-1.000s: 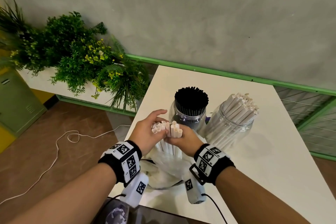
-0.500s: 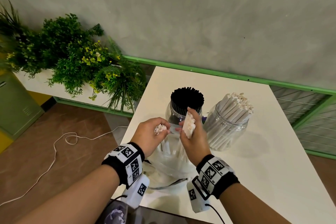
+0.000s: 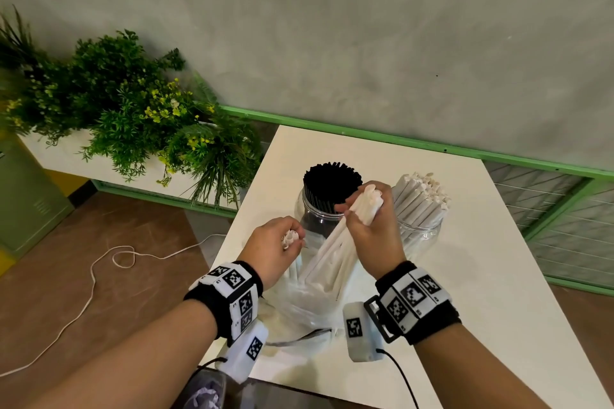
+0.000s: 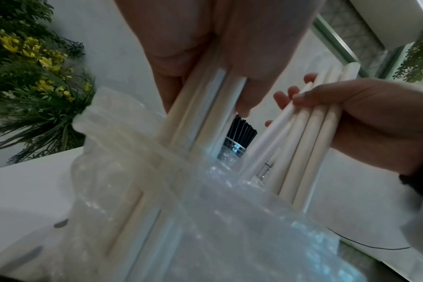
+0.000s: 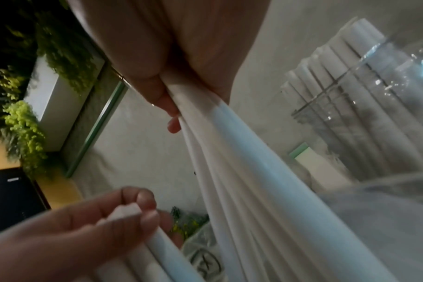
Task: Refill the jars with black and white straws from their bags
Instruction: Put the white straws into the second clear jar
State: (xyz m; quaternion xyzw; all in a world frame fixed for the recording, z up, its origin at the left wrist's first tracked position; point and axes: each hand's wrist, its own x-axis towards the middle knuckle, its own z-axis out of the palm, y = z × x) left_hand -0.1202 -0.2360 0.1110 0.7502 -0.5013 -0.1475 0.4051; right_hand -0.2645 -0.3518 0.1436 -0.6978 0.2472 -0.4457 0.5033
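Observation:
Two clear jars stand on the white table (image 3: 498, 276): one packed with black straws (image 3: 332, 183), one with white straws (image 3: 422, 199) leaning right. A clear plastic bag (image 3: 309, 302) of white straws lies in front of them. My right hand (image 3: 368, 219) grips a bundle of white straws (image 3: 335, 249) drawn up and slanted out of the bag, its top beside the white-straw jar. My left hand (image 3: 279, 242) holds the tops of the few white straws (image 3: 290, 237) still standing in the bag. The wrist views show both grips: left-hand straws (image 4: 200, 106), right-hand bundle (image 5: 229, 162).
A planter of green plants with yellow flowers (image 3: 133, 116) stands left of the table. A white cable (image 3: 109, 262) lies on the brown floor. A green-trimmed wall base (image 3: 398, 139) runs behind the table. A wire grid panel (image 3: 564, 226) is at the right.
My right hand has pulled its bundle of white straws up out of the bag and toward the white-straw jar. My left hand has stayed at the bag, holding the other straws.

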